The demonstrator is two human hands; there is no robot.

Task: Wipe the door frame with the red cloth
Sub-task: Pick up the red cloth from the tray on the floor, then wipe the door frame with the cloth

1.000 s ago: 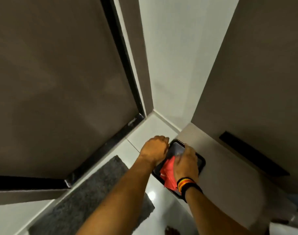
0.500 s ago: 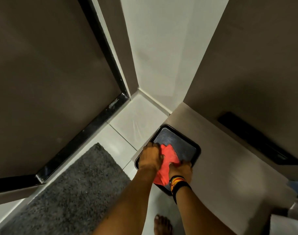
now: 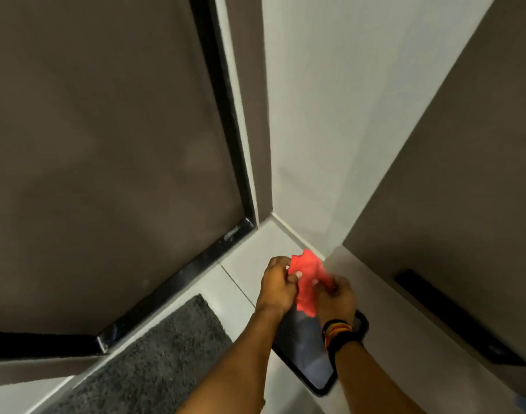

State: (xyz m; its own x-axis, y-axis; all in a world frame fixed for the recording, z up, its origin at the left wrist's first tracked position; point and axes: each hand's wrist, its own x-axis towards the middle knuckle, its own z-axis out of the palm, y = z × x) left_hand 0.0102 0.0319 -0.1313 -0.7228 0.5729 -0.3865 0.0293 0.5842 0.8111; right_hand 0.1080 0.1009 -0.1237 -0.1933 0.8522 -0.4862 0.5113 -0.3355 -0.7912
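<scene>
The red cloth (image 3: 308,282) is up in the air between both hands, above a black tray (image 3: 309,363) that sits at the edge of a pale ledge (image 3: 405,318); the left hand (image 3: 275,286) is closed on its left edge with the thumb pressed over the fabric, and the right hand (image 3: 335,297), with coloured bands on the wrist, is closed on its right side. It is thin, limp stuff, bunched and creased where the fingers gather it; I judge it light and soft, with no shape of its own, so it will flop and trail unless it is wadded or folded into a pad and held in the palm (a loose corner would just drag). It looks dry, though the blur makes that hard to call.

The black door frame (image 3: 226,115) runs up the edge of the brown door (image 3: 106,144) and along its foot, well apart from the cloth and to the left; between hands and frame there is only bare pale floor tile (image 3: 249,258), so nothing blocks the reach. A dark grey mat (image 3: 157,357) lies on the floor just beside the lower frame strip; the white wall (image 3: 330,115) closes the corner on the right, leaving tight room for the elbows. The bottom strip shows pale marks near the corner.
</scene>
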